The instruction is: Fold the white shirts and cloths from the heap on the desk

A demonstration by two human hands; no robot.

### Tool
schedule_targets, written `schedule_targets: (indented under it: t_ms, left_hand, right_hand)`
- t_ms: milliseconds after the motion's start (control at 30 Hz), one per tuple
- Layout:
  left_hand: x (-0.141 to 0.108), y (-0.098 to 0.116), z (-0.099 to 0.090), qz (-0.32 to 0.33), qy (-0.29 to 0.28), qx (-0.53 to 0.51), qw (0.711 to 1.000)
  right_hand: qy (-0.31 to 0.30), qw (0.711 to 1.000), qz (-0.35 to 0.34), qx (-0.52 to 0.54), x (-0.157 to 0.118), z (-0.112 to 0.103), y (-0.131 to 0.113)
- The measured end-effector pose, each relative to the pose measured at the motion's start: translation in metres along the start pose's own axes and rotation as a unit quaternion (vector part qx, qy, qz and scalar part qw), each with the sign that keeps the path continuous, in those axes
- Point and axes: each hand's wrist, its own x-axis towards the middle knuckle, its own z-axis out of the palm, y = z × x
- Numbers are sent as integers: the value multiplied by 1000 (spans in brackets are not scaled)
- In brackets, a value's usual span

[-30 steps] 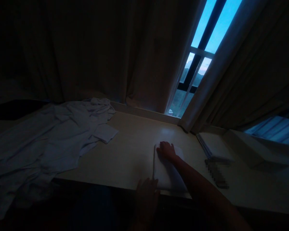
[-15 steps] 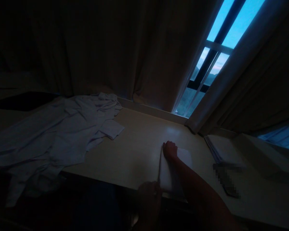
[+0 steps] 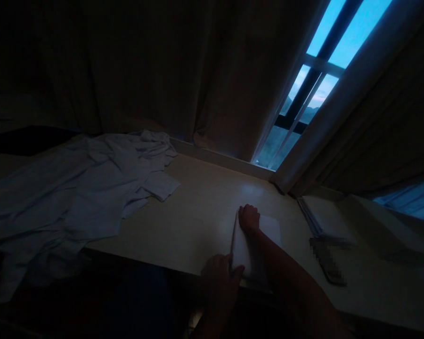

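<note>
A folded white cloth (image 3: 243, 249) lies near the front edge of the pale table (image 3: 183, 212). My right hand (image 3: 249, 218) is closed at its far left corner, with the forearm crossing over the cloth. At the near left corner my left hand (image 3: 222, 272) grips the cloth's edge, thumb on top and fingers along the side. A heap of crumpled white garments (image 3: 102, 183) covers the left part of the table and hangs over its front edge.
On the right lie a stack of folded pale items (image 3: 325, 219), a blurred-out dark flat object (image 3: 328, 263) and a pale box-like shape (image 3: 381, 226). Dark curtains (image 3: 144, 70) hang behind the table, with a window (image 3: 304, 99) between them.
My left hand has moved slightly up onto the cloth's near corner, its thumb now over the top. My right hand has stayed at the far corner. The view has shifted slightly.
</note>
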Motion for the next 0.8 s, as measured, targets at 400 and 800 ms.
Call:
schedule_targets:
  t_ms: [400,800]
  left_hand:
    - [21,17,3,9,-56,109,992]
    - [10,-19,-13,-6,-68,51,996]
  right_hand:
    - [14,1000,1,-2,4,9,3]
    - [2,999,16,40,9,4,4]
